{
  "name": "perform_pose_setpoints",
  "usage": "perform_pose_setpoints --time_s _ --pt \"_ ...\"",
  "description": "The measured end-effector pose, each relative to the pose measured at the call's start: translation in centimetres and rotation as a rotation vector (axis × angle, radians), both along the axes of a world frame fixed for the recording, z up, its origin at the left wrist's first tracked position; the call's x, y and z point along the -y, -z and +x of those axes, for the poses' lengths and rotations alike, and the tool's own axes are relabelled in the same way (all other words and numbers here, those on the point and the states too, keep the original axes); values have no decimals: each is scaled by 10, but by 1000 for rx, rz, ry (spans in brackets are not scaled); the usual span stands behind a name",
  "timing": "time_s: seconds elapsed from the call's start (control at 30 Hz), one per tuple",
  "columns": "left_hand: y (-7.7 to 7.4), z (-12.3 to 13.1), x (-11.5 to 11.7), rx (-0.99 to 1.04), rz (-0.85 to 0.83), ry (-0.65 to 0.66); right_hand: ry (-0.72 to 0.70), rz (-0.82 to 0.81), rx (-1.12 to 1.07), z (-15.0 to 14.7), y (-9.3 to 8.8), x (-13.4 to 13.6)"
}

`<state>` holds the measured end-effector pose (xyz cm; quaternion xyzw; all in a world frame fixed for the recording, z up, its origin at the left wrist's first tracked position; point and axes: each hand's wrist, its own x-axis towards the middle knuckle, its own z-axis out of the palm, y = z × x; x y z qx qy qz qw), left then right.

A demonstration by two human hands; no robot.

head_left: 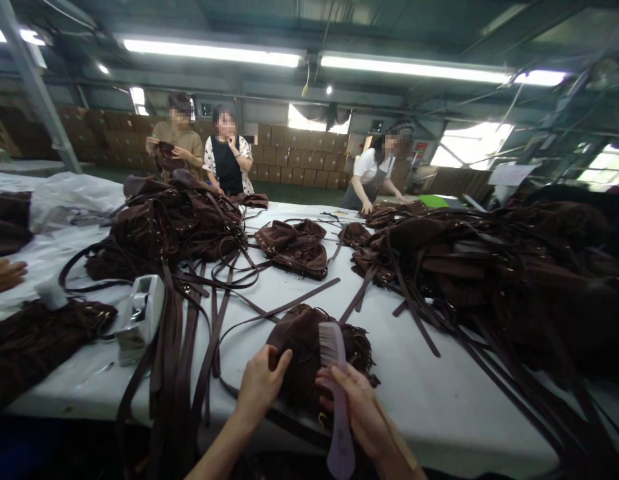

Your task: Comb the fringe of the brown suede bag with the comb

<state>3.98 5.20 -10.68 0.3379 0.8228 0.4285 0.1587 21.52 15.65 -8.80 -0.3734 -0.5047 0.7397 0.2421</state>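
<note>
A dark brown fringed bag (299, 333) lies on the white table in front of me, its fringe spreading out at the right side. My left hand (263, 380) rests at the bag's left edge, fingers curled and the thumb along its side, gripping the brown material. In my right hand (357, 403) is a pale lilac comb (334, 353), held upright by its middle with the teeth at the top over the bag. The comb's handle points down toward me. A brown strap runs from the bag's left side across the table.
Piles of brown bags stand at the left (174, 220) and right (464, 267), straps trailing over the table edge (439, 427). A tape dispenser (142, 313) sits at left. Another person's hand (7, 275) shows at far left. Several people work across the table; cartons (299, 157) are stacked behind.
</note>
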Motion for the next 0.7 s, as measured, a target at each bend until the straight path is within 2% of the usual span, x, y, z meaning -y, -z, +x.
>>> perform_pose_setpoints --time_s 0.1,0.2,0.3,0.37,0.43,0.5,0.6,0.7 --pt "8 17 -27 -207 -213 -78 47 203 150 -7 40 8" --pt "18 27 -44 -340 -286 -65 102 386 226 -5 62 10" --pt "27 30 -51 -262 -279 6 161 610 305 -3 73 18" --pt "35 27 -48 -154 -233 51 143 912 334 -2 83 21" --pt "44 19 -38 -59 -143 84 65 1258 339 0 93 18" --pt "52 9 -26 32 -56 108 4 1460 347 2 100 10" --pt "61 -5 -8 197 14 171 18 1433 396 3 101 -6" --pt "64 -10 2 351 35 283 26 1377 444 -1 92 -13"
